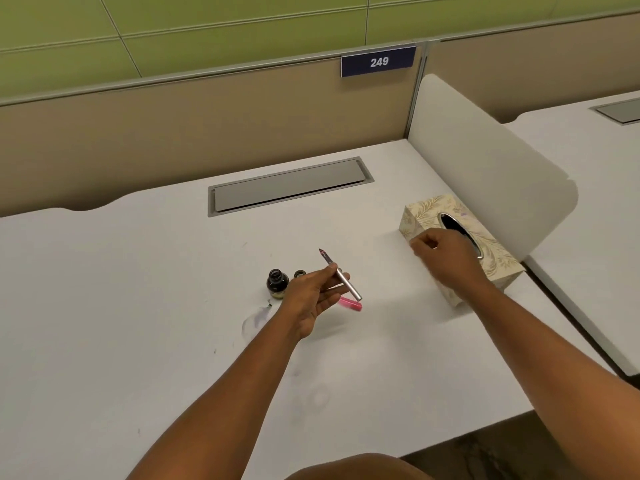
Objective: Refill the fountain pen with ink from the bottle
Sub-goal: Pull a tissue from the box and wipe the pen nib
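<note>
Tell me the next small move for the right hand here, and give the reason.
Probably pull a tissue from the tissue box to wipe the nib. The right hand rests closed at the box's slot, no tissue showing yet, while the left hand holds the fountain pen nib-up beside the open ink bottle.

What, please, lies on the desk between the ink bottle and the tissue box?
In the head view, the bottle's cap, the left hand holding the pen, and a pink piece lie between ink bottle and tissue box.
</note>
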`<state>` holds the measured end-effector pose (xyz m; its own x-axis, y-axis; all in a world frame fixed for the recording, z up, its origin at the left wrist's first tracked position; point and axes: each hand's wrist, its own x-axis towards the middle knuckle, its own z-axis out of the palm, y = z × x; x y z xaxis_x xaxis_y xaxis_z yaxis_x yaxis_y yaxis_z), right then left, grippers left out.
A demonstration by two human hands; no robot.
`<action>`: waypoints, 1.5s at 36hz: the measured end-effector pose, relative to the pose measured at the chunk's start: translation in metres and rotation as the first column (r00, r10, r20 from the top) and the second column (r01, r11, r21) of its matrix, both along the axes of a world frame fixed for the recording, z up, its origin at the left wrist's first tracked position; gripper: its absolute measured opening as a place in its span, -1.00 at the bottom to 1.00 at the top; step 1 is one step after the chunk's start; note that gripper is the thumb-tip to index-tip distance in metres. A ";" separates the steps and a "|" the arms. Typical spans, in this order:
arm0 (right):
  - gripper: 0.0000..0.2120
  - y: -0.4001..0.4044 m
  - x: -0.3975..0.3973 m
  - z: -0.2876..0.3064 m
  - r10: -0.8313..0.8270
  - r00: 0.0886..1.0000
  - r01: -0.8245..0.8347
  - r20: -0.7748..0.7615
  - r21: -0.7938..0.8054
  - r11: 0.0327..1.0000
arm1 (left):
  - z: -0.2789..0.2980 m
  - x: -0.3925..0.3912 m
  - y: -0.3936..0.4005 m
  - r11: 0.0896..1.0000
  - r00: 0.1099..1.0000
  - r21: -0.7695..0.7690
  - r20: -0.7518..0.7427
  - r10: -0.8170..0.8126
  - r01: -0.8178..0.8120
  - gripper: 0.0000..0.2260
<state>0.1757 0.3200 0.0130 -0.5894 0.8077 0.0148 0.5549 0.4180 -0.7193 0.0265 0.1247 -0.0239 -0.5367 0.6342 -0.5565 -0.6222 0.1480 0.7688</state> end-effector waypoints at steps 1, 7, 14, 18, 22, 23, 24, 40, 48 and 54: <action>-0.83 0.009 0.003 0.002 -0.007 1.000 0.006 0.029 0.047 0.999 | 0.001 0.001 0.003 1.000 1.000 0.001 -0.002 0.000 0.000 -0.84; -0.83 0.070 0.016 0.003 -0.003 0.963 -0.088 0.270 0.325 0.942 | 0.003 0.008 0.015 1.000 1.000 -0.004 -0.011 -0.002 0.002 -0.84; -0.81 0.122 0.019 -0.010 0.025 0.819 -0.316 0.573 0.414 0.854 | 0.003 0.016 0.028 1.000 1.000 -0.015 -0.020 0.005 -0.005 -0.81; -0.72 0.131 0.013 -0.012 0.032 0.655 -0.448 0.755 0.354 0.821 | 0.002 0.020 0.036 1.000 0.999 -0.019 -0.028 0.023 -0.023 -0.81; -0.80 0.138 0.009 -0.013 0.070 0.474 -0.633 0.878 0.284 0.720 | 0.001 0.024 0.043 0.999 0.999 -0.021 -0.031 0.041 -0.041 -0.81; -0.80 0.139 0.008 -0.011 0.072 0.425 -0.675 0.902 0.263 0.690 | 0.000 0.024 0.044 0.999 0.998 -0.021 -0.031 0.047 -0.047 -0.81; -0.81 0.140 0.007 -0.009 0.067 0.377 -0.710 0.924 0.242 0.661 | 0.000 0.024 0.046 0.998 0.998 -0.021 -0.032 0.052 -0.053 -0.81; -0.83 0.157 0.012 -0.033 -0.012 0.464 -0.657 0.886 0.353 0.667 | -0.013 0.027 0.065 0.994 0.994 -0.026 -0.002 0.111 -0.111 -0.79; -0.80 0.158 -0.001 -0.036 0.107 0.413 -0.513 0.904 0.134 0.848 | -0.012 0.027 0.078 0.994 0.994 -0.009 0.003 0.112 -0.112 -0.80; -0.75 0.158 -0.001 -0.039 0.143 0.462 -0.496 0.875 0.121 0.860 | -0.010 0.027 0.084 0.993 0.993 -0.002 0.008 0.116 -0.116 -0.80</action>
<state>0.1743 0.4777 -0.0260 -0.6840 0.6027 -0.4109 0.5775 0.7916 0.1997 0.0531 0.2091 -0.0342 -0.6022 0.5670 -0.5620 -0.6415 0.0754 0.7634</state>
